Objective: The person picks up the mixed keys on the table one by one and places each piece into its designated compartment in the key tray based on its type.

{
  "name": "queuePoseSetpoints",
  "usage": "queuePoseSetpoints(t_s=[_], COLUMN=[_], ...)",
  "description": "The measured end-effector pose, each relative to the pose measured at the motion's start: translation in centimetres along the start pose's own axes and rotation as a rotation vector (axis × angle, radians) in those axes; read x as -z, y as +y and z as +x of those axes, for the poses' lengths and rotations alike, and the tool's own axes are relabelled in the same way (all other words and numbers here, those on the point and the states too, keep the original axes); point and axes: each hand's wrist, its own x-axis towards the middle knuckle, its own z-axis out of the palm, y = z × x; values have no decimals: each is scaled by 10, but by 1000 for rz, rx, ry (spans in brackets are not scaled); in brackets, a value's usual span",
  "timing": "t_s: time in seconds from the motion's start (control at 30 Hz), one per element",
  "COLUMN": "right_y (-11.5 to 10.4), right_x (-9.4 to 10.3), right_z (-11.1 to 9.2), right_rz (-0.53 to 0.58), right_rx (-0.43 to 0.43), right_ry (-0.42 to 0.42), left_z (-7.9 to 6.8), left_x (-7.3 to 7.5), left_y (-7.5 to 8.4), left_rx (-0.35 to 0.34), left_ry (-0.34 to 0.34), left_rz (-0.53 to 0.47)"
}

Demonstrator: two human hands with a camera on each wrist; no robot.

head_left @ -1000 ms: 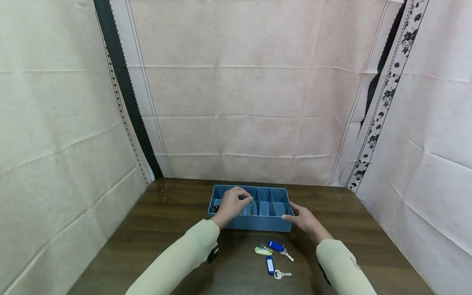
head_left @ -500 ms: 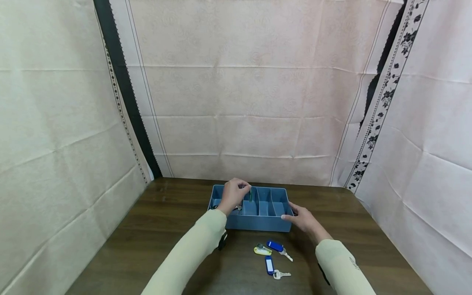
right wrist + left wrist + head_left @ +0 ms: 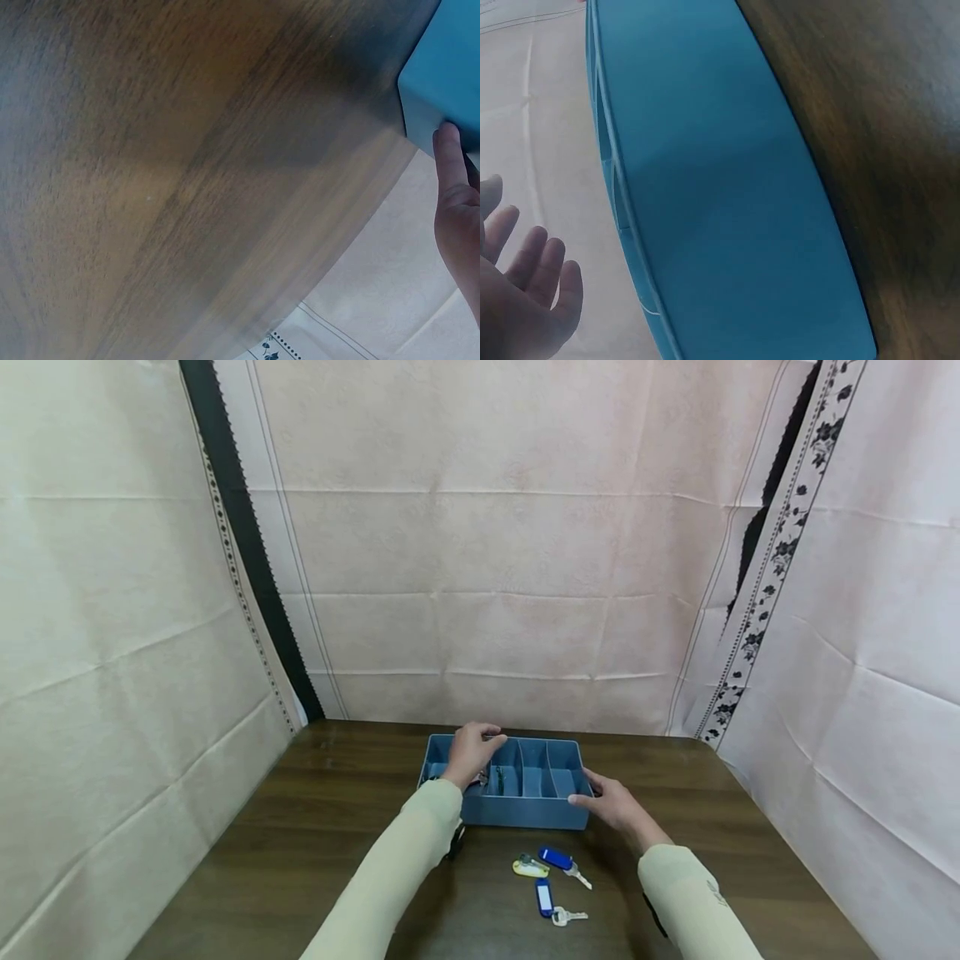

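A blue divided organizer box [image 3: 522, 812] stands on the table. My left hand [image 3: 469, 754] hovers over its left half, fingers loosely bent and nothing between them; the left wrist view shows this hand [image 3: 532, 300] apart from the box wall [image 3: 727, 187]. Just below and right of those fingers, a narrow green thing [image 3: 501, 781] stands in a middle compartment. Metal keys [image 3: 480, 778] show in the compartment to its left, partly hidden by my wrist. My right hand [image 3: 613, 803] holds the box's front right corner, thumb at the front rim and fingers along the end wall.
In front of the box lie a blue-tagged key [image 3: 557, 858], a yellow key tag [image 3: 530, 867] and a blue tag with a white label [image 3: 543, 897] joined to a silver key [image 3: 568, 916]. Cream cloth [image 3: 480, 552] hangs behind the brown table [image 3: 360, 827] and at both sides.
My left hand has moved toward the back of the box and its pinch has loosened. The green thing, earlier hanging from its fingertips, is now down in the compartment. My right hand stays put.
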Motion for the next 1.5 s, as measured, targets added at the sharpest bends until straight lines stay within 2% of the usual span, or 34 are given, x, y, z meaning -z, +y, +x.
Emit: queuePoseSetpoints(t_s=[0.23, 0.77, 1.23, 1.5], right_y=[0, 0, 0, 0], right_x=[-1, 1, -1, -1], right_z=[2, 1, 0, -1], right_rz=[5, 5, 13, 28], right_rx=[-6, -28, -20, -28], right_ry=[-5, -21, -12, -7], left_z=[1, -7, -24, -42], left_x=[2, 8, 12, 14], left_y=[-5, 3, -1, 2], left_rx=[-23, -46, -100, -137], left_ry=[25, -4, -64, -104], left_rz=[43, 77, 91, 70])
